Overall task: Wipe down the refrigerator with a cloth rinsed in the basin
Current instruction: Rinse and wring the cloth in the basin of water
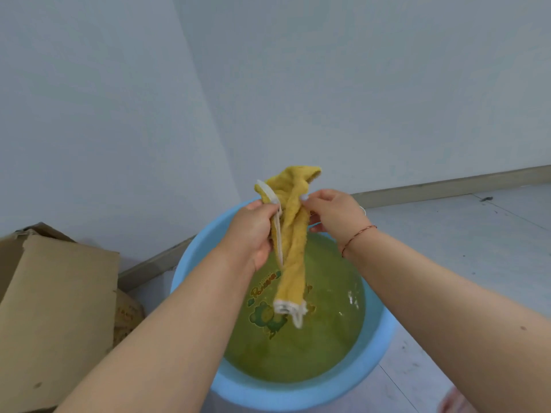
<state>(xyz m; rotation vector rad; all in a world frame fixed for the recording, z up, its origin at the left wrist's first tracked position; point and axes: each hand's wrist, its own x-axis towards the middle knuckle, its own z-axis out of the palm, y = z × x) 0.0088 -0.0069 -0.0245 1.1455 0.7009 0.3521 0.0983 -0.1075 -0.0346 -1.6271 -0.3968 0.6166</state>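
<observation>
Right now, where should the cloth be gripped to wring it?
Probably lower down: the cloth hangs as a twisted rope over the basin. Left hand grips its upper part; right hand, pinching near the top, could come from the right below it.

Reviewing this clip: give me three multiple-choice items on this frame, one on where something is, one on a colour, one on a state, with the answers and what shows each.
1. Where does the cardboard box sit relative to the basin?
A. To its left, by the wall
B. To its right, on open floor
C. Inside it

2. What colour is the main body of the cloth?
A. Red
B. Yellow
C. Black

3. How is the cloth held?
A. Lying flat on the floor
B. Sunk under the water
C. Gripped by both hands above the water

Answers:
1. A, the box stands at the frame's left edge against the wall.
2. B, yellow fabric with a pale trim.
3. C, the left hand and right hand hold its upper part while its lower end hangs over the greenish water.
</observation>
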